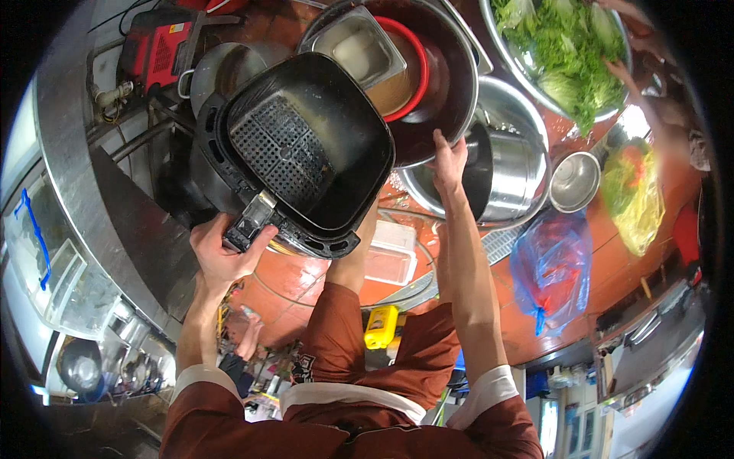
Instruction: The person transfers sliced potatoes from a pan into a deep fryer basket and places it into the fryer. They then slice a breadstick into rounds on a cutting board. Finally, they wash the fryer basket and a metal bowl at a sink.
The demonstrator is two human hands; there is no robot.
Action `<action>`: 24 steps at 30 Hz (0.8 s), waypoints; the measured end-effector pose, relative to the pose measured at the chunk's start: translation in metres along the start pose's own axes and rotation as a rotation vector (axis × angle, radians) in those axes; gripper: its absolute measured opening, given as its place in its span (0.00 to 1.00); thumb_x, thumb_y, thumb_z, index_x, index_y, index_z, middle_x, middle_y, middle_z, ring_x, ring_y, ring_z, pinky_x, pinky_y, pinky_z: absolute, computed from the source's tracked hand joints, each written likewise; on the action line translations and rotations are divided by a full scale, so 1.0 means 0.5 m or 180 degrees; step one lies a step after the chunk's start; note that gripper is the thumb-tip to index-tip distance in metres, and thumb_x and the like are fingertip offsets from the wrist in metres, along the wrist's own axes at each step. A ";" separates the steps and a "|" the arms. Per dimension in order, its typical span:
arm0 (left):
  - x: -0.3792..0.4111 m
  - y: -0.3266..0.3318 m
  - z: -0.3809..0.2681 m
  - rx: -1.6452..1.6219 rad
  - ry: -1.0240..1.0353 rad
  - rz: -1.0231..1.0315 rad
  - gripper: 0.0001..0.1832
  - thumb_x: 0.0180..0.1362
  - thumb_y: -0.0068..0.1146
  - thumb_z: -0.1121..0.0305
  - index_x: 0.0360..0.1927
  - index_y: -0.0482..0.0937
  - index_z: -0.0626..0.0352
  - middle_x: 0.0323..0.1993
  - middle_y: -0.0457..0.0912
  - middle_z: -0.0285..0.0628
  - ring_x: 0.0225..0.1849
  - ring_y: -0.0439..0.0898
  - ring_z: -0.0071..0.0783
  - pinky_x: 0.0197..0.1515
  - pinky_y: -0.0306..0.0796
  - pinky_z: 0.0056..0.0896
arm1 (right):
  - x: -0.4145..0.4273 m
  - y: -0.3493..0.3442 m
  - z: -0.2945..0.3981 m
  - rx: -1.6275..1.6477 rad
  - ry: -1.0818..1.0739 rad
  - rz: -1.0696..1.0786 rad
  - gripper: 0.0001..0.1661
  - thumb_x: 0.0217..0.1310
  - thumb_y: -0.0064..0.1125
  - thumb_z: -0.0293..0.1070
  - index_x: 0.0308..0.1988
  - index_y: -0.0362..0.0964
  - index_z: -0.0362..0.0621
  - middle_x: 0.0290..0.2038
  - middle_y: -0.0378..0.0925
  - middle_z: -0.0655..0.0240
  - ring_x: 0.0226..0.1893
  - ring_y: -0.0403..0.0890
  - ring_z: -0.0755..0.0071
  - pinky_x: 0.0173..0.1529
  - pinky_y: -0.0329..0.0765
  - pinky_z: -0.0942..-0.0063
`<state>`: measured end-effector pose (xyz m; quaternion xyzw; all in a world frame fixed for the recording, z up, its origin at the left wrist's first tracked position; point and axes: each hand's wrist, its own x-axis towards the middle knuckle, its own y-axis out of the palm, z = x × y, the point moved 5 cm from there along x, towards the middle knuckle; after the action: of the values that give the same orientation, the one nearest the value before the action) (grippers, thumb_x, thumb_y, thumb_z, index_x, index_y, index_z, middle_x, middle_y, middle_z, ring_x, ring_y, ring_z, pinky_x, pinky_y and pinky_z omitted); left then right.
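My left hand (pixel 232 246) is closed around the handle (pixel 252 221) of a black air fryer basket (pixel 358 137). The basket is held tilted, its inside and perforated bottom plate (pixel 284 149) facing me, with pale residue on the plate. With fingers over the edge, my right hand (pixel 450 160) grips the rim of a large dark basin (pixel 450 86). Inside that basin sits a red-rimmed tub (pixel 423 63) of brownish liquid, and a rectangular stainless steel pan (pixel 387 43) overlaps it. The basket hides part of the basin and the tub.
A steel pot (pixel 510 172) lies tipped in a wide metal basin (pixel 542 126). Another person's hand (pixel 619 72) reaches to a basin of lettuce (pixel 565 57). A small metal bowl (pixel 575 181), blue bag (pixel 553 269) and yellow bag (pixel 633 189) rest on the tiles. A steel counter (pixel 80 155) edges the left.
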<state>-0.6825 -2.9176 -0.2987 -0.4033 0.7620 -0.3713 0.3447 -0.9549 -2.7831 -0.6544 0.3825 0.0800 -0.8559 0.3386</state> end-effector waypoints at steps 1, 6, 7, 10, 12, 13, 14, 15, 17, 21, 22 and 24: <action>0.004 -0.004 -0.009 0.0051 0.0062 0.0003 0.17 0.42 0.78 0.64 0.23 0.79 0.61 0.16 0.77 0.38 0.15 0.76 0.30 0.21 0.68 0.29 | -0.013 0.007 0.021 0.0003 0.0183 -0.0043 0.18 0.65 0.60 0.32 0.52 0.70 0.39 0.33 0.78 0.69 0.25 0.74 0.80 0.23 0.70 0.78; 0.004 -0.020 -0.031 0.0517 0.0313 0.0216 0.20 0.40 0.79 0.61 0.21 0.77 0.62 0.15 0.74 0.38 0.13 0.72 0.30 0.20 0.65 0.28 | -0.011 0.001 0.017 -0.0055 0.0593 -0.0376 0.21 0.68 0.59 0.46 0.47 0.76 0.39 0.32 0.79 0.67 0.27 0.76 0.78 0.28 0.72 0.76; 0.008 -0.023 -0.038 0.0548 0.0374 0.0281 0.20 0.40 0.79 0.61 0.21 0.77 0.62 0.14 0.74 0.38 0.13 0.72 0.30 0.20 0.65 0.28 | -0.010 -0.002 0.010 -0.0090 0.0557 -0.0436 0.21 0.68 0.58 0.46 0.47 0.76 0.38 0.33 0.80 0.66 0.30 0.77 0.76 0.33 0.73 0.74; 0.024 -0.030 -0.068 0.0718 0.0566 0.0493 0.22 0.40 0.79 0.60 0.20 0.76 0.63 0.14 0.73 0.38 0.12 0.70 0.29 0.18 0.64 0.28 | -0.005 -0.014 0.004 -0.0297 0.0649 -0.0676 0.24 0.65 0.60 0.47 0.45 0.76 0.33 0.38 0.82 0.57 0.41 0.79 0.64 0.50 0.73 0.66; 0.039 -0.028 -0.089 0.0855 0.0745 0.0559 0.22 0.41 0.80 0.59 0.21 0.77 0.63 0.14 0.73 0.38 0.12 0.70 0.29 0.19 0.64 0.28 | -0.003 -0.026 -0.006 -0.0896 0.0645 -0.0789 0.24 0.64 0.60 0.46 0.46 0.74 0.34 0.38 0.82 0.52 0.40 0.81 0.57 0.50 0.73 0.63; 0.045 -0.026 -0.099 0.0924 0.0834 0.0583 0.22 0.41 0.80 0.59 0.22 0.77 0.63 0.14 0.73 0.38 0.12 0.70 0.29 0.19 0.64 0.28 | 0.000 -0.031 -0.007 -0.1195 0.0634 -0.0837 0.24 0.64 0.60 0.45 0.47 0.72 0.34 0.38 0.82 0.50 0.39 0.81 0.53 0.49 0.73 0.62; 0.049 -0.023 -0.101 0.0996 0.0744 0.0601 0.22 0.41 0.80 0.58 0.21 0.76 0.62 0.14 0.72 0.38 0.12 0.70 0.30 0.19 0.64 0.28 | -0.002 -0.035 -0.006 -0.1340 0.0513 -0.0855 0.23 0.64 0.60 0.44 0.47 0.70 0.35 0.38 0.81 0.47 0.40 0.81 0.48 0.50 0.73 0.60; 0.053 -0.019 -0.099 0.1056 0.0654 0.0620 0.23 0.42 0.80 0.58 0.21 0.75 0.61 0.13 0.71 0.37 0.12 0.70 0.30 0.19 0.64 0.29 | -0.018 -0.032 0.017 -0.1498 0.0391 -0.0880 0.22 0.63 0.59 0.43 0.48 0.68 0.37 0.38 0.81 0.45 0.41 0.81 0.43 0.50 0.73 0.57; 0.073 -0.013 -0.107 0.1327 0.0530 0.0756 0.23 0.44 0.78 0.57 0.21 0.73 0.60 0.13 0.69 0.35 0.12 0.68 0.29 0.20 0.64 0.30 | -0.027 -0.024 0.028 -0.1683 0.0234 -0.0796 0.21 0.63 0.58 0.40 0.49 0.65 0.39 0.39 0.80 0.42 0.42 0.81 0.36 0.51 0.73 0.54; 0.125 0.020 -0.121 0.1478 0.0004 0.0831 0.21 0.44 0.78 0.58 0.27 0.79 0.63 0.16 0.78 0.42 0.14 0.76 0.34 0.22 0.68 0.29 | -0.022 -0.030 0.005 -0.1709 0.0163 -0.0518 0.18 0.61 0.55 0.33 0.49 0.62 0.44 0.40 0.80 0.41 0.46 0.80 0.32 0.51 0.73 0.49; 0.152 0.033 -0.159 0.1691 0.0187 0.0755 0.26 0.46 0.76 0.53 0.19 0.74 0.64 0.15 0.77 0.48 0.17 0.79 0.52 0.21 0.70 0.40 | -0.021 -0.027 0.002 -0.1701 0.0310 -0.0468 0.17 0.60 0.55 0.32 0.48 0.62 0.45 0.40 0.80 0.41 0.46 0.80 0.33 0.51 0.73 0.49; 0.183 0.051 -0.166 0.1810 0.0050 0.0794 0.26 0.47 0.76 0.52 0.21 0.76 0.65 0.16 0.78 0.51 0.19 0.80 0.55 0.23 0.72 0.43 | -0.022 -0.024 0.001 -0.1636 0.0491 -0.0400 0.20 0.59 0.54 0.30 0.51 0.63 0.48 0.41 0.81 0.43 0.46 0.81 0.35 0.51 0.73 0.50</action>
<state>-0.7999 -2.9632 -0.3004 -0.1912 0.6739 -0.5275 0.4807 -0.9576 -2.7685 -0.6476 0.3424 0.3436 -0.7952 0.3638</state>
